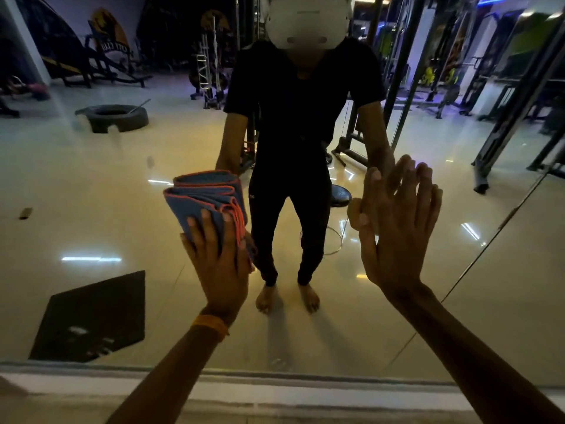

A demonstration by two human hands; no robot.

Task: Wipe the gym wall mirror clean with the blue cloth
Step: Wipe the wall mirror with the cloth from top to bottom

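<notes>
My left hand [218, 261] presses the folded blue cloth [198, 209] against the wall mirror [91, 179] with straight fingers. Ungripped, its folds may slip. My right hand [397, 237] rests spread and bare on the glass, likely leaving smears.

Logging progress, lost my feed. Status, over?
Left hand flat, pressing blue cloth on mirror. Right hand open, braced on mirror. Nothing in the way.
</notes>
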